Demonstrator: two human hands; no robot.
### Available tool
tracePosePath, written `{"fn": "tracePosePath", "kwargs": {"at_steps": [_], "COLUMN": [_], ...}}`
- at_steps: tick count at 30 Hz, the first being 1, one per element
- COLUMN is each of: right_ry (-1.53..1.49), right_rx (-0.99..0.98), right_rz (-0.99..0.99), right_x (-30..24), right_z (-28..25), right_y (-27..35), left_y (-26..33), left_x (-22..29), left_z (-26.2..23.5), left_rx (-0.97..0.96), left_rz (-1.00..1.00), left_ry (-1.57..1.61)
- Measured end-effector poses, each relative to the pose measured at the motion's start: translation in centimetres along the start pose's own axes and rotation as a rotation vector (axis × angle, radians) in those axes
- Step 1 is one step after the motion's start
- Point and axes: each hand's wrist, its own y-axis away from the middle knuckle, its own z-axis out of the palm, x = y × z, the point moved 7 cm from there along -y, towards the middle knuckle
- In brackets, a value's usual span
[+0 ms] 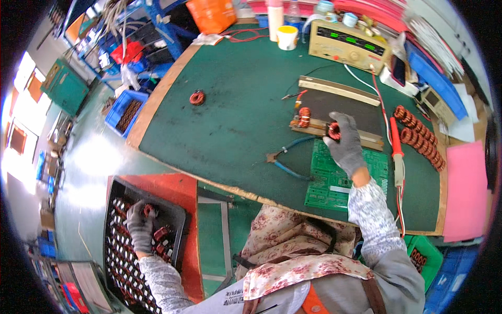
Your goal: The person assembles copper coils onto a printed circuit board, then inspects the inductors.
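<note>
My right hand (pixel 345 144), in a grey glove, is closed on a copper-wound ring coil (pixel 333 132) at the near wooden strip of a fixture (pixel 366 137). Just left of it, another copper coil (pixel 304 117) sits on that strip. Below my right hand lies a green circuit board (pixel 327 191), with blue-handled pliers (pixel 285 166) along its left side. My left hand (pixel 139 230), also gloved, is down at a black tray (pixel 180 222), its fingers closed round a dark reddish coil (pixel 150 210). Rows of small dark parts with white tops and several loose coils fill the tray.
One coil (pixel 197 98) lies alone on the green bench (pixel 235 104). A power supply (pixel 348 44) with lit displays stands at the back, its leads running to a red-handled probe (pixel 396 137). Coil rows (pixel 418 136) line the right. A blue crate (pixel 123 113) sits beyond the left edge.
</note>
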Motion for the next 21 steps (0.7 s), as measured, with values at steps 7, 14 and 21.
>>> {"fn": "tracePosePath", "kwargs": {"at_steps": [7, 14, 21], "right_ry": [0.291, 0.086, -0.124], "right_rx": [-0.199, -0.225, -0.149], "right_rz": [0.044, -0.016, 0.204], "right_x": [2.6, 3.4, 0.1], "right_z": [4.5, 5.7, 1.7], "right_y": [-2.5, -2.7, 1.3], "left_y": [1.7, -0.5, 0.5], "left_x": [-7.7, -6.9, -7.3], "left_z": [5.2, 7.2, 6.4], "left_rx": [-0.169, -0.216, -0.114], "left_rz": [-0.2, -0.198, -0.169], "left_ry": [-0.157, -0.174, 0.29]}}
